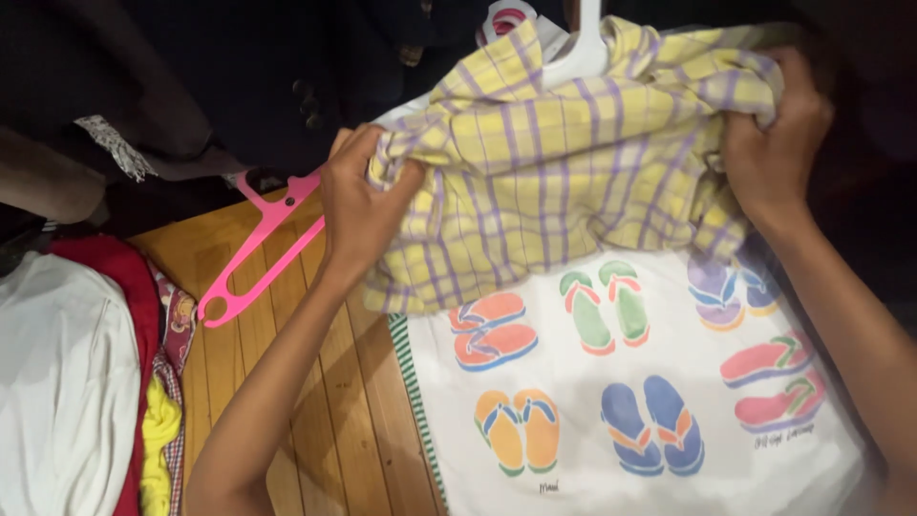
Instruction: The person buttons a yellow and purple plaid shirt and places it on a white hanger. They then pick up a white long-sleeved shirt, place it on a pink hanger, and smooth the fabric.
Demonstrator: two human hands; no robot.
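A yellow garment with purple checks (564,162) is bunched up over a white hanger (578,48) at the top centre. My left hand (358,205) grips the garment's left side. My right hand (774,143) clutches its right side near the shoulder. Below it hangs a white shirt printed with colourful flip-flops (611,392), partly covered by the checked cloth. A pink hanger (258,253) lies just left of my left hand, over the wooden floor.
Wooden floorboards (315,401) run down the middle. A pile of clothes, white (57,382), red and yellow, sits at the lower left. Dark garments (191,76) fill the upper left and top. Another hanger's hook (501,19) shows at the top.
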